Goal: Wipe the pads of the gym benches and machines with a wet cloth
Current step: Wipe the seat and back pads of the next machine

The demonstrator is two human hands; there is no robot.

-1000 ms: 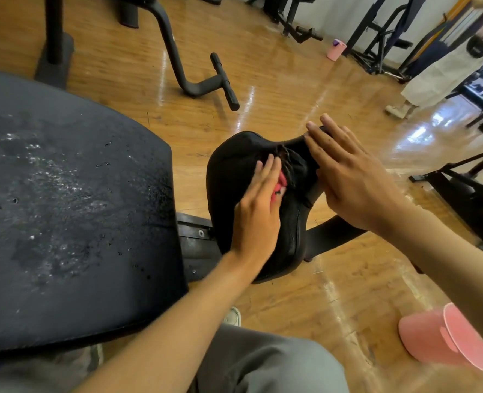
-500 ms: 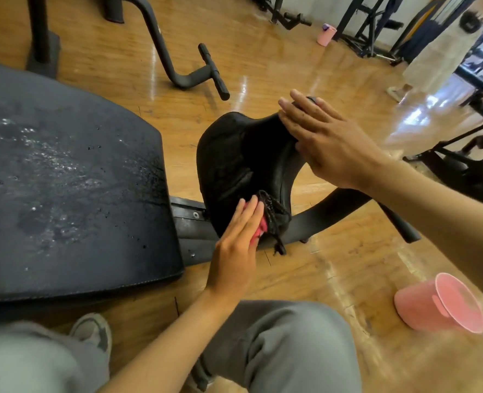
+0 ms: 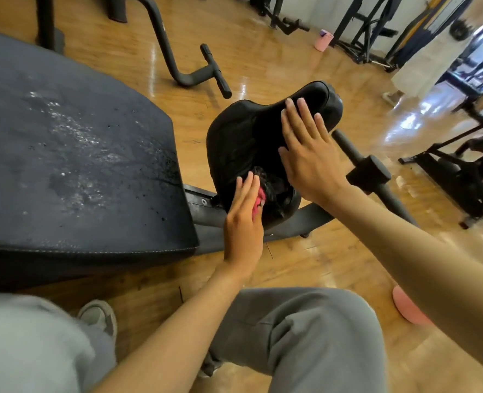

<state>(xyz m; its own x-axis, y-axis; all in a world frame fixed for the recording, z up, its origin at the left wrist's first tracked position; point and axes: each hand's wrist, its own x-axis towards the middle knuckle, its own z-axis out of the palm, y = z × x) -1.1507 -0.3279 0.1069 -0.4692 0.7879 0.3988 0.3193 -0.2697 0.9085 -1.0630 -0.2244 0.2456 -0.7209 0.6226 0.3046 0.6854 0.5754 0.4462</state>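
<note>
Looking down, I see the big dark bench pad [image 3: 73, 154] filling the left side, its surface speckled with wet patches and small dark flecks. Beyond its right edge, on the wooden floor [image 3: 305, 251], sits the smaller black seat pad [image 3: 251, 131], tilted up on the machine's black frame [image 3: 297, 219]. A black bar with a square block [image 3: 368, 171] runs just right of that pad, and a curved black handle bar [image 3: 189, 72] stands on the floor behind it.

My knees in grey trousers [image 3: 297, 336] take up the bottom of the view, with a shoe [image 3: 100, 314] between them and the bench pad.

My right hand [image 3: 308, 154] lies flat on the upper right part of the seat pad, fingers [image 3: 301, 109] straight and slightly spread, pressing on it. My left hand [image 3: 244, 222] is at the lower edge of the same pad, fingers straight and together, pressing the cloth [image 3: 266, 188] against it. The cloth is dark and frayed with a pink part under my fingertips; I think it is bunched rather than flat, though the hand hides much of it.

A pink bucket [image 3: 407, 310] peeks out beside my right forearm, and a small pink cup [image 3: 323, 41] stands far off near the racks.
</note>
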